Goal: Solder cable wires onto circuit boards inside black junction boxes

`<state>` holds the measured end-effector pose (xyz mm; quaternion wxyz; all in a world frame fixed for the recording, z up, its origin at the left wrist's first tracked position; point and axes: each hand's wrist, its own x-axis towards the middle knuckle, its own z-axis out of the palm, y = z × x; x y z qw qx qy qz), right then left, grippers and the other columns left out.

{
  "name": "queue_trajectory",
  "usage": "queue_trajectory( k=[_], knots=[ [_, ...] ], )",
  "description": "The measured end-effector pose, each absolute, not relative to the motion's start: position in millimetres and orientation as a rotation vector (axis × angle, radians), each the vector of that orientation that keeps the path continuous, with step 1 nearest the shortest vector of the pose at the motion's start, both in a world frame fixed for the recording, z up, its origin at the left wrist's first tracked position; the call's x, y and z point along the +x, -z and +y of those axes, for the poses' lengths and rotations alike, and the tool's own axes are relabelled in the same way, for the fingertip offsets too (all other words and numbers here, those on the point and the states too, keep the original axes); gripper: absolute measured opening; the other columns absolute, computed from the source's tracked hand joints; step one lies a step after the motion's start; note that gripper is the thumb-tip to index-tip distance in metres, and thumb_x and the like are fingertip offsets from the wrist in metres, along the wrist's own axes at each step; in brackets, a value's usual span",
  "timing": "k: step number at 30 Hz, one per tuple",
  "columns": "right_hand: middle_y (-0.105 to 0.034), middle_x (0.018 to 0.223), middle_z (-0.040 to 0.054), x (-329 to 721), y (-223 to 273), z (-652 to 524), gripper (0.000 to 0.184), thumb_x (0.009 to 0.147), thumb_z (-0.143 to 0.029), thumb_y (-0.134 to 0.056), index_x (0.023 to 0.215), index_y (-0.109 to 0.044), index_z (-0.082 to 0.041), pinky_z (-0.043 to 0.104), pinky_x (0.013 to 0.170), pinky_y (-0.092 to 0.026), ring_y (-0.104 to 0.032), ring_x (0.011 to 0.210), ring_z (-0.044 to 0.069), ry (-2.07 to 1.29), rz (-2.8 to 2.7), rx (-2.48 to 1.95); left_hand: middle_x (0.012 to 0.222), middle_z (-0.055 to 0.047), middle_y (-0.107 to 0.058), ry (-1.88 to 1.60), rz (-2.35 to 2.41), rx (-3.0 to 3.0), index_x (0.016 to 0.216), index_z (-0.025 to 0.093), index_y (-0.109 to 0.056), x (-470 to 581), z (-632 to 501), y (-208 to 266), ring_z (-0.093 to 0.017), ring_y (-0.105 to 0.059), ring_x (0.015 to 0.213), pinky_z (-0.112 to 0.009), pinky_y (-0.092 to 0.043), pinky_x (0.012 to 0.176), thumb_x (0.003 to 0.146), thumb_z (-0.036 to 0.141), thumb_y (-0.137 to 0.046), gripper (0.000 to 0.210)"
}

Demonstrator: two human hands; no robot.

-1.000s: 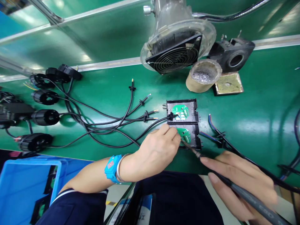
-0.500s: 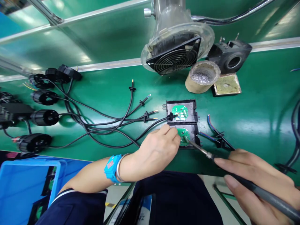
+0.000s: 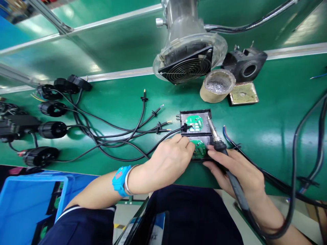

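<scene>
My left hand is closed, fingertips pinched at the left edge of the lower green circuit board; what they grip is hidden. A black cable runs in under this hand. In my right hand is a soldering iron, its metal tip pointing up and away beside the right wall of the upper black case. Fingertips of the right hand are at the right edge of the lower case. The upper case holds another green board with a cable joined to it.
Several black cables with stripped ends lie left, leading to round black housings. Behind the cases stand a solder-filled pot, a sponge tray, an iron stand and a fan hood. A blue crate is lower left.
My right hand has moved left to the case edge, and the soldering iron has swung upright, its tip off the lower board. My left hand has hardly moved.
</scene>
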<state>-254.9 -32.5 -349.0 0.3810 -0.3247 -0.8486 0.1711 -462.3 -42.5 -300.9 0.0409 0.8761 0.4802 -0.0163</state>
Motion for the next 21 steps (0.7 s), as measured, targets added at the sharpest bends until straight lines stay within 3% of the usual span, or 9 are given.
queue_trajectory(
  k=[6,10,15,21],
  knots=[
    [-0.069,0.105,0.0041,-260,347,-39,0.050,0.075,-0.009,-0.071,0.122,-0.057,-0.020,0.025,0.085,-0.055,-0.068,0.089,0.015,-0.290,-2.144,-0.934,0.078,-0.004,-0.054,-0.034,1.454,2.714,0.082,0.017,-0.052,-457,-46,300,-0.019,-0.050,0.070,-0.033,-0.041,0.060,0.086,0.007,-0.042,0.015],
    [-0.070,0.101,0.0043,-263,345,-41,0.050,0.074,-0.008,-0.072,0.120,-0.058,-0.018,0.024,0.083,-0.055,-0.068,0.086,0.015,-0.266,-2.120,-0.946,0.079,0.000,-0.057,-0.114,1.515,2.459,0.082,0.019,-0.056,-461,-42,305,-0.015,-0.054,0.065,-0.029,-0.034,0.051,0.085,0.013,-0.049,0.010],
    [-0.070,0.095,0.0043,-262,345,-43,0.047,0.074,-0.009,-0.074,0.118,-0.060,-0.018,0.023,0.079,-0.055,-0.068,0.079,0.014,-0.247,-2.122,-0.948,0.082,0.005,-0.065,-0.242,1.508,2.144,0.081,0.021,-0.064,-467,-30,307,-0.012,-0.060,0.074,-0.024,-0.040,0.061,0.082,0.022,-0.060,0.003],
    [-0.070,0.093,0.0025,-260,351,-42,0.048,0.070,-0.011,-0.077,0.115,-0.062,-0.018,0.022,0.081,-0.054,-0.067,0.080,0.013,-0.165,-2.122,-0.972,0.089,0.007,-0.070,-0.211,1.474,2.090,0.086,0.026,-0.069,-466,-25,303,-0.011,-0.063,0.080,-0.022,-0.041,0.063,0.084,0.021,-0.058,0.012]
  ],
)
